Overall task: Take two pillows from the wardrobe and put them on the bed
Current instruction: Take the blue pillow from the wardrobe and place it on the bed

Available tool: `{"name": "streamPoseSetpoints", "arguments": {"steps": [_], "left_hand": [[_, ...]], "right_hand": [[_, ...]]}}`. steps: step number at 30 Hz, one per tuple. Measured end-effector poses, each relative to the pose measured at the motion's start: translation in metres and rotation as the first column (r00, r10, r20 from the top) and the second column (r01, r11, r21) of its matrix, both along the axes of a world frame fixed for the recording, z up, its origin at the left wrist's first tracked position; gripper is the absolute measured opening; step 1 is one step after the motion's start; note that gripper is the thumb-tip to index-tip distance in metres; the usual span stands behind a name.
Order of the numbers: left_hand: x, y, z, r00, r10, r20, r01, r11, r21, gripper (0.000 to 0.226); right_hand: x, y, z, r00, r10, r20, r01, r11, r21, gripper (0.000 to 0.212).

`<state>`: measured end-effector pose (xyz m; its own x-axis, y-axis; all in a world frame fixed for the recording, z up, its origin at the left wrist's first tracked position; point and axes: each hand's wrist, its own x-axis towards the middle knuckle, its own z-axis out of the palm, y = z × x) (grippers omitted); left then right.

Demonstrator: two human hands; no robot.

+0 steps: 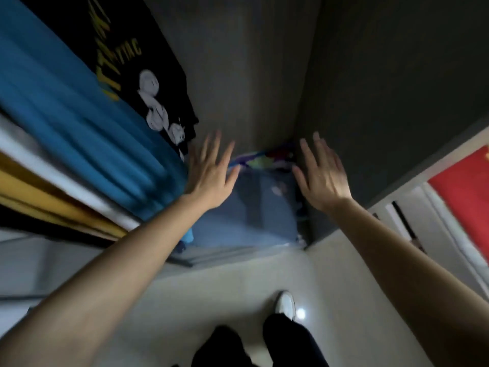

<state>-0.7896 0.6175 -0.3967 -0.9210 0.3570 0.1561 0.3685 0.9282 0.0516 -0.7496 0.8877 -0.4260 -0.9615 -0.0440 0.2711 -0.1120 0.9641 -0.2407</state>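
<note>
- Head view: your left hand (pixel 211 173) and right hand (pixel 321 174) both reach down into the wardrobe (pixel 251 75). All the fingers are spread wide and hold nothing.
- The blue pillow (pixel 246 215) lies on the wardrobe floor, right between your hands. It sits low in the corner, at about 12 o'clock from your shoe (pixel 285 304).
- A bright cloth (pixel 260 158) peeks out behind the pillow, at its 12 o'clock side. You cannot tell if that is the second pillow; it is too dark and blurry.
- Hanging clothes are at 9 o'clock of your left hand: a blue shirt (pixel 66 107) and a black shirt (pixel 127 56). Your left hand looks very close to the blue one, maybe brushing it.
- I think the pillow will be soft, light and squishy. It will not break and should not slip much.
- A good way to hold it is one hand on each side, at its 9 and 3 o'clock edges, then squeeze in and lift.
- It may sag in the middle, so grab deep, not just the cover.
- Watch the hanging shirts as you pull it up and out.
</note>
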Motion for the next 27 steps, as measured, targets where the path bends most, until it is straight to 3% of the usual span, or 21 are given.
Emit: {"name": "streamPoseSetpoints", "arguments": {"steps": [3, 10, 21, 27], "left_hand": [[-0.004, -0.001, -0.045, 0.994, 0.069, 0.086, -0.068, 0.998, -0.01, 0.06], [-0.012, -0.032, -0.142, 0.93, 0.168, 0.327, -0.151, 0.986, -0.075, 0.065], [-0.112, -0.058, -0.269, 0.868, 0.184, 0.46, -0.175, 0.983, -0.064, 0.062], [-0.165, -0.064, -0.369, 0.859, 0.217, 0.464, -0.185, 0.976, -0.114, 0.06]], "right_hand": [[-0.019, -0.003, -0.049, 0.988, 0.03, 0.152, -0.024, 0.999, -0.038, 0.065], [-0.054, -0.043, -0.138, 0.935, 0.1, 0.341, -0.093, 0.995, -0.035, 0.066], [-0.131, -0.095, -0.234, 0.9, 0.039, 0.434, -0.035, 0.999, -0.017, 0.067], [-0.173, -0.102, -0.335, 0.863, 0.008, 0.506, 0.018, 0.999, -0.045, 0.066]]}}
